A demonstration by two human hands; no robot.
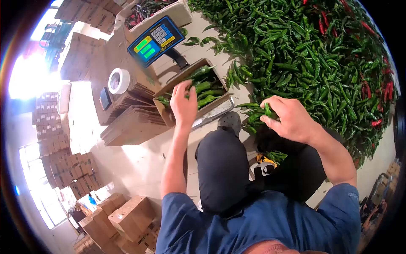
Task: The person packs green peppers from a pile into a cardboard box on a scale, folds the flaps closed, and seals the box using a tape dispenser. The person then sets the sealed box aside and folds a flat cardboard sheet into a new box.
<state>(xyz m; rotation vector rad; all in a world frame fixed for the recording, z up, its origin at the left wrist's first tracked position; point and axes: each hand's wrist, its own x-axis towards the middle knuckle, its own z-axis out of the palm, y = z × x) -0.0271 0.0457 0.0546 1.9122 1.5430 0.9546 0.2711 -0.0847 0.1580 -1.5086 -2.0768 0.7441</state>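
Note:
An open cardboard box (226,98) with long green peppers (206,85) inside sits on a metal scale platform (214,111). Over the box's left part is my left hand (184,100), its fingers bent down beside the peppers; whether it holds one is hidden. My right hand (291,117) is closed around green peppers (268,110) at the near left edge of a large pile of green peppers (296,63). The scale's display (156,41) stands beyond the box, its screen lit green.
Flattened cardboard (127,89) is stacked left of the box, with a white tape roll (119,81) and a dark phone-like object (105,99) on it. Closed cartons (132,213) stand lower left. A yellow tool (265,161) lies by my legs. Red peppers (325,22) show in the pile.

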